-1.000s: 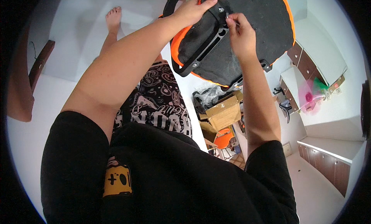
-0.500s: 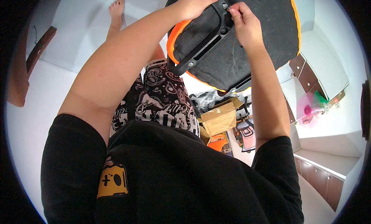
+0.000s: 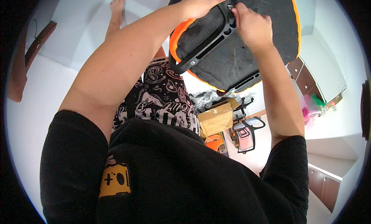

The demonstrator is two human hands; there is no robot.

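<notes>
The upturned underside of a black chair seat (image 3: 251, 50), edged in orange mesh, tilts in front of me at the upper right. Along its left side runs a black slotted armrest bracket (image 3: 210, 45), with a silver bolt (image 3: 193, 63) at its lower end and another bolt (image 3: 230, 7) near the top. My left hand (image 3: 201, 4) grips the bracket's upper part, thumb over it and fingers hidden behind. Right beside the upper bolt, the fingers of my right hand (image 3: 253, 26) are pinched together; whatever they hold is hidden.
Below the seat stand an opened cardboard box (image 3: 215, 119), clear plastic wrap (image 3: 205, 98) and a black-framed part with a pink panel (image 3: 245, 139). Brown-fronted cabinets (image 3: 322, 181) line the right side. A brown wooden piece (image 3: 40, 42) is at the far left.
My right hand has turned and shifted slightly right and down beside the upper bolt. My left hand keeps its hold, and the seat has shifted a little in view.
</notes>
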